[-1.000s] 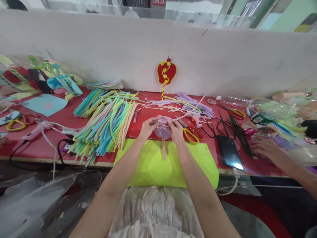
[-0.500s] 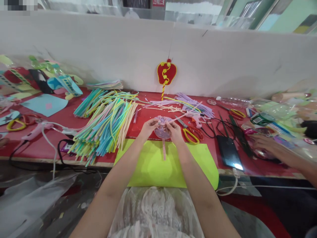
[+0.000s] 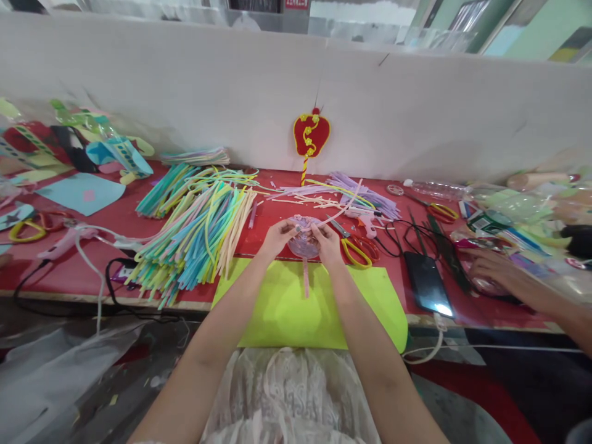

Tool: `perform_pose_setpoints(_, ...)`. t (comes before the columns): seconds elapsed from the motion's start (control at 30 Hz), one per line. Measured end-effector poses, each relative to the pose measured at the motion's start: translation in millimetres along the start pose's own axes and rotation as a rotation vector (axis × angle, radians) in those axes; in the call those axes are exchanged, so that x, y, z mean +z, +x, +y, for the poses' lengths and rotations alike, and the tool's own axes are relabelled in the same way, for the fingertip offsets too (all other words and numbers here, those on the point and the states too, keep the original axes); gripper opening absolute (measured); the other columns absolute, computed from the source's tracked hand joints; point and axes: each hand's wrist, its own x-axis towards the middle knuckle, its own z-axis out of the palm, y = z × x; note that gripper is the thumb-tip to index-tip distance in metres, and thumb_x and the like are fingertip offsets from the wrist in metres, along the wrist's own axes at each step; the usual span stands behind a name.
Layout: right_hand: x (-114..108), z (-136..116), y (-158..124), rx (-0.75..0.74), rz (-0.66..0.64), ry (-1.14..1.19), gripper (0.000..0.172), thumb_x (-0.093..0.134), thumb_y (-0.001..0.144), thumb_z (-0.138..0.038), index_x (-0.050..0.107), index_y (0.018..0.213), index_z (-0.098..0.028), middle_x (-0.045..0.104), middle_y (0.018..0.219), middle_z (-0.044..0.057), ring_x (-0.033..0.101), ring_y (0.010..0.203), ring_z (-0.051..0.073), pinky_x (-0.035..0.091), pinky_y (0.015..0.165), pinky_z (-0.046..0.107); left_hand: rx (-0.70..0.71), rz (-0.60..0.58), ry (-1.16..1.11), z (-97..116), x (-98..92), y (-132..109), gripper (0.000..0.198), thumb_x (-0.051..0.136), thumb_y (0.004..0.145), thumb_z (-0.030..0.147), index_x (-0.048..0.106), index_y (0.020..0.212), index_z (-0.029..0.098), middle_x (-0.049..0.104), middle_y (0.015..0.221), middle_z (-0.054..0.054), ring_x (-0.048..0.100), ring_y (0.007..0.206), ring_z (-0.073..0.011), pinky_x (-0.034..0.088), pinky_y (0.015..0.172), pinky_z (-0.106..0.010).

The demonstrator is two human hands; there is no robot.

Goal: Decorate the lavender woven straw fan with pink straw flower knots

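Between my hands is a small round lilac fan (image 3: 304, 247) with a pink-and-white handle (image 3: 306, 280) pointing down toward me. My left hand (image 3: 279, 238) pinches its left edge. My right hand (image 3: 326, 242) is closed at the upper right, its fingers on a pale pink pipe cleaner (image 3: 345, 207) whose free end sticks up to the right. The fingers partly cover the fan's upper face. A yellow-green sheet (image 3: 305, 320) lies beneath my wrists at the table's front edge.
Scissors with yellow and red handles (image 3: 358, 250) and a pink glue gun (image 3: 365, 221) lie right of my hands. Bundled pipe cleaners (image 3: 194, 234) are piled on the left. A phone (image 3: 428, 283) and another person's hand (image 3: 493, 268) are at right. A red fan (image 3: 311, 135) stands against the partition.
The free end of the pale pink pipe cleaner has swung up and to the left, and it now curves. Both my hands keep nearly the same place on the fan.
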Motion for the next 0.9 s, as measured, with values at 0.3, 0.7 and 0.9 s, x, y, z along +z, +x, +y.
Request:
perform_pose_setpoints(0.3,1.3,-1.2,-0.8,-0.002,-0.016,-0.005,0.031,0.071,0.063,-0.047,0.060,0.072,-0.020,0.063,0.063,-0.003,0.056,0.054,0.011,0.050,0.054,0.026,0.055,-0.058,-0.062,-4.0,2.3,1.2,0.044,0.066,0.065,0.056,0.050,0.078,0.017,0.059,0.068,0.002,0.057,0.060,-0.0106,0.049,0.063,-0.025)
perform_pose_setpoints(0.7,1.7,-2.1,-2.3,-0.012,-0.077,-0.064,0.031,0.070,0.064,-0.048,0.061,0.074,-0.020,0.062,0.061,-0.003,0.056,0.052,0.011,0.049,0.052,0.025,0.061,-0.086,-0.148,-5.8,8.1,-3.2,0.042,0.055,0.074,0.060,0.047,0.080,0.019,0.059,0.067,0.001,0.059,0.059,-0.0122,0.050,0.061,-0.027)
perform_pose_setpoints(0.9,1.2,-2.6,-2.9,-0.028,-0.114,-0.079,0.027,0.069,0.066,-0.046,0.063,0.075,-0.020,0.062,0.060,-0.003,0.055,0.051,0.010,0.047,0.050,0.022,0.032,-0.080,-0.177,-6.9,8.3,-4.4,0.044,0.056,0.072,0.061,0.050,0.079,0.018,0.060,0.069,0.001,0.058,0.056,-0.0104,0.050,0.058,-0.024)
